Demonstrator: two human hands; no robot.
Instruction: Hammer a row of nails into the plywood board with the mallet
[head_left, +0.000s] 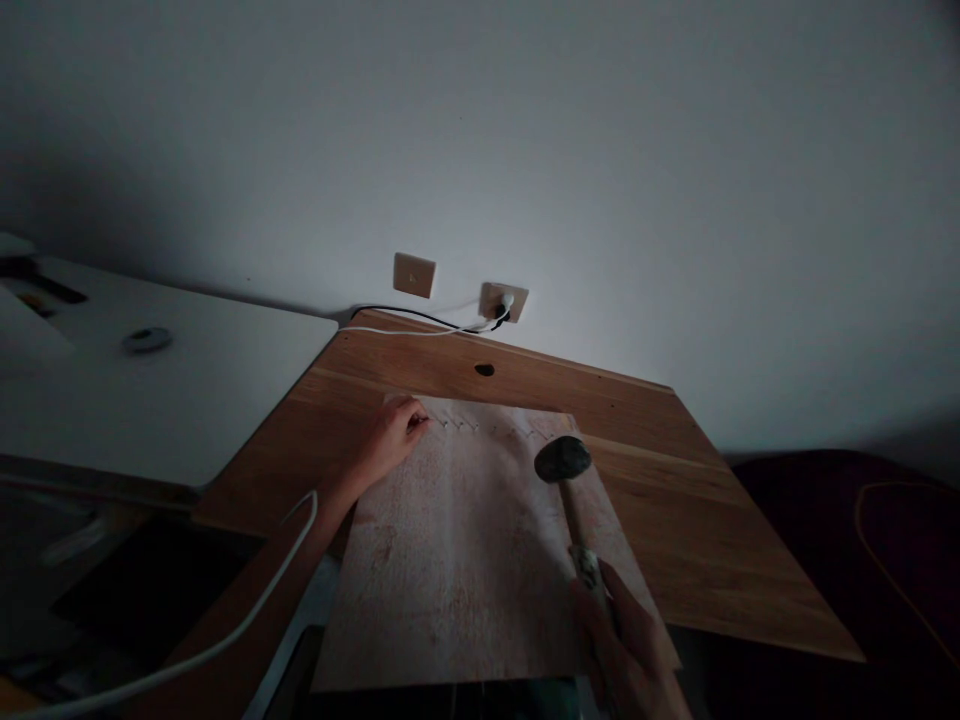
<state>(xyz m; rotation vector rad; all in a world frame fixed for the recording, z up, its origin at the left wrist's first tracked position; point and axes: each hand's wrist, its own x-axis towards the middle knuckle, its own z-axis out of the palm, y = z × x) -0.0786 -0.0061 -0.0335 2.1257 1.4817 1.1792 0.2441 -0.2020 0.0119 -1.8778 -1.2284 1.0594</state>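
A thin pale board (450,570) with a mottled surface lies on the wooden desk. Along its far edge a row of nails (475,428) stands up, casting thin shadows. At the board's far left corner my left hand (399,432) rests with thumb and forefinger pinched together close to the row. What sits between those fingertips is too small and dark to make out. My right hand (630,640) is wrapped round the handle of a rubber mallet (562,459). The mallet's black head is over the right side of the board, apart from my left hand.
Behind the wooden desk (720,530) a wall socket (503,301) holds plugs with black and white cables. A white table (225,370) adjoins on the left, bearing a small round object (147,340). A white cable (247,610) crosses my left forearm. Dark maroon fabric (817,520) is at right.
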